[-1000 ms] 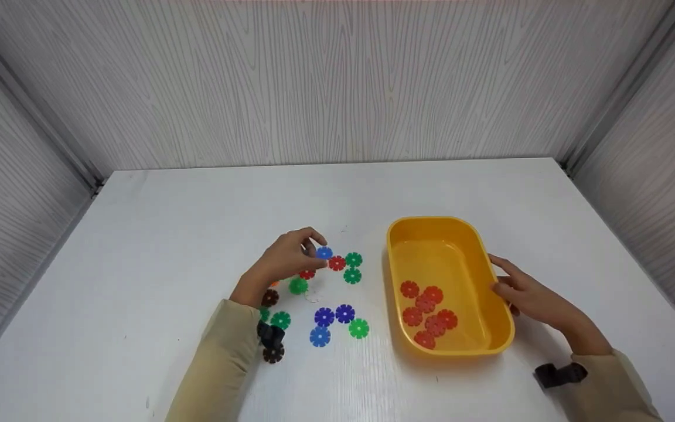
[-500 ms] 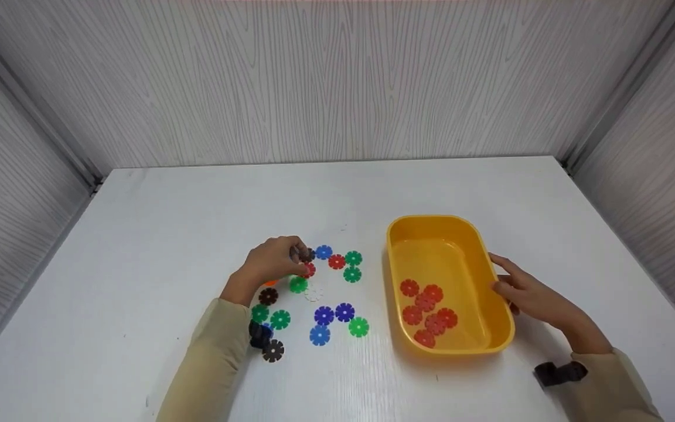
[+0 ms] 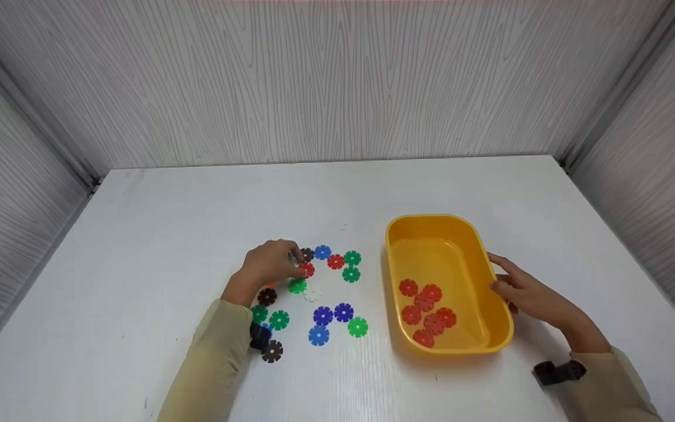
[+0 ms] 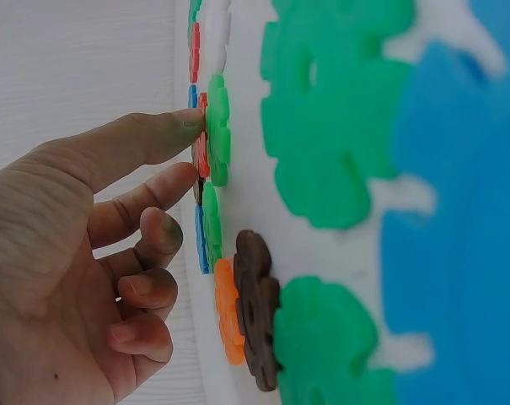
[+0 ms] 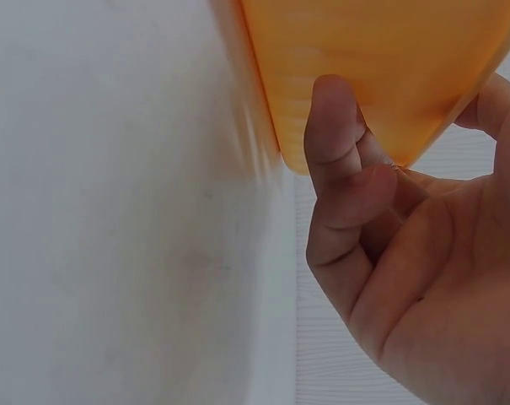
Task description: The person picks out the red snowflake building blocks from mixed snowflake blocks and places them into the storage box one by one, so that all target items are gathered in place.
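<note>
My left hand (image 3: 268, 262) is over the loose notched plastic discs on the table. Its thumb and forefinger pinch a red flower-shaped disc (image 3: 307, 269) by its edges; in the left wrist view the thumb tip touches that red disc (image 4: 203, 135), and the other fingers curl loosely. A dark brown disc (image 3: 307, 254) and a light green disc (image 3: 297, 285) lie close to the fingertips. My right hand (image 3: 528, 295) grips the right side of a yellow plastic tub (image 3: 436, 350). Several red discs (image 3: 424, 302) lie inside the tub. In the right wrist view, fingers bend against its outer wall (image 5: 389, 67).
Around the left hand lie blue (image 3: 322, 252), green (image 3: 351, 274), purple (image 3: 344, 312), brown (image 3: 272, 351) and clear (image 3: 313, 293) discs. An orange disc (image 4: 228, 312) is partly hidden in the head view. Pale wood-grain panels (image 3: 337, 82) stand behind the white table (image 3: 197, 199).
My left hand has moved left and slightly down from beside the blue disc to the red disc, uncovering the brown disc. My right hand stays on the tub.
</note>
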